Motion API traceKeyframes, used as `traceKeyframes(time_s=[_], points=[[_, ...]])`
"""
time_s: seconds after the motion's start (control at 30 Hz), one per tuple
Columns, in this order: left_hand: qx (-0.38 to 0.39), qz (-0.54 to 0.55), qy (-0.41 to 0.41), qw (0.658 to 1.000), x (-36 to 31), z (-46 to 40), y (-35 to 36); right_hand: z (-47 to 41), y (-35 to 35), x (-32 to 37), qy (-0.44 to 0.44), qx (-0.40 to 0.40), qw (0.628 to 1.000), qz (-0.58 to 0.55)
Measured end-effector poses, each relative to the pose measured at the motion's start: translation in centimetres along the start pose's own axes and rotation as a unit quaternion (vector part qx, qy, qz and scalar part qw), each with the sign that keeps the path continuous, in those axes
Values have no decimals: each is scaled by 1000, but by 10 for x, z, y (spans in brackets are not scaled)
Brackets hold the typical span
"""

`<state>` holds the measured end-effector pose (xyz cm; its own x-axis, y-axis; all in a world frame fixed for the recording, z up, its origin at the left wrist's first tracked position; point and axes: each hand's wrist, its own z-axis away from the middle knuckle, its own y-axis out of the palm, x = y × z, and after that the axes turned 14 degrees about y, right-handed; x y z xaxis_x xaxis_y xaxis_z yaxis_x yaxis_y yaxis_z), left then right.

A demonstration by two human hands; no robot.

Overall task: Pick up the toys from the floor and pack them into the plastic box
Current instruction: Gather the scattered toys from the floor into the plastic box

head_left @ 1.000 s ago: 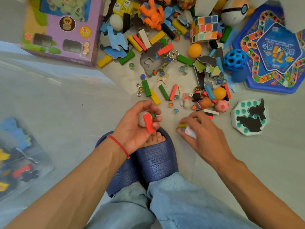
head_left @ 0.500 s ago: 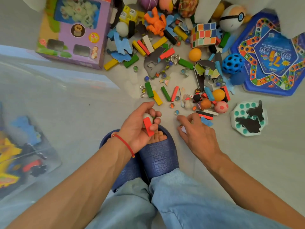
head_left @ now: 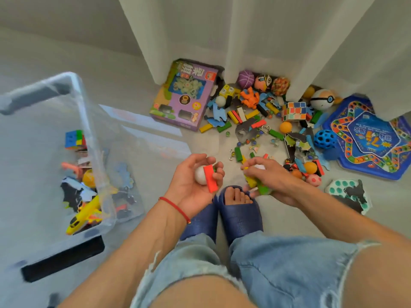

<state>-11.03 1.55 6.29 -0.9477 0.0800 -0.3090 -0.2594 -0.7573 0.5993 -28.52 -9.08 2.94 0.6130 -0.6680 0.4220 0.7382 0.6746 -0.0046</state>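
While both hands are full, I'm crouched over the pile w/ the box (head_left: 73, 103) off to my left on the floor, well apart from the toys. Left hand (head_left: 195, 176) is curled round a white ball (head_left: 200, 175) and a red block (head_left: 210, 177), plus something green behind them I can't make out. Right hand (head_left: 269, 176) grips a bunch of small bits: a yellow block (head_left: 250, 181), a green block (head_left: 262, 188) and something white on top.

Step in hand, as I judge it: carry both loads across to the box and drop them in. To do it well, keep fingers tight till each hand is over the rim, since the ball would roll off if let go early. Lower before releasing so blocks don't bounce out. Left hand is nearer, so it should go first; right needs a longer swing across my knees. The box already holds a cube (head_left: 74, 138), a yellow plane (head_left: 86, 215) and puzzle scraps, w/ room left.

Plenty remains on the floor: balls, blocks, marbles, an orange figure (head_left: 250, 98), a 2nd cube (head_left: 294, 111).

Writing: the purple carton (head_left: 184, 96) and the blue board (head_left: 369, 138) both carry Chinese characters, too small and angled for me to read. The board shows a big yellow "7", seen upside down.
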Motion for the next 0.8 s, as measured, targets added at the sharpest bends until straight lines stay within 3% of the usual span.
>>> traceKeyframes(time_s=[0.1,0.17,0.3,0.37,0.57,0.7,0.8], points=[[15,26,72,997,-41,47,-8,44,41,69,-15,170,985,3],[4,42,142,989,-75,79,-19,73,82,108,-23,234,970,61],[-72,68,286,953,-141,135,-65,113,184,157,-19,268,947,179],[-124,75,306,941,-166,156,-89,126,229,167,5,279,939,201],[-252,24,323,912,-202,187,-125,134,267,184,-43,221,942,249],[-258,-77,368,890,-186,182,-101,121,204,184,-79,136,943,294],[-220,-147,413,872,-158,156,-64,108,135,173,-73,74,944,313]])
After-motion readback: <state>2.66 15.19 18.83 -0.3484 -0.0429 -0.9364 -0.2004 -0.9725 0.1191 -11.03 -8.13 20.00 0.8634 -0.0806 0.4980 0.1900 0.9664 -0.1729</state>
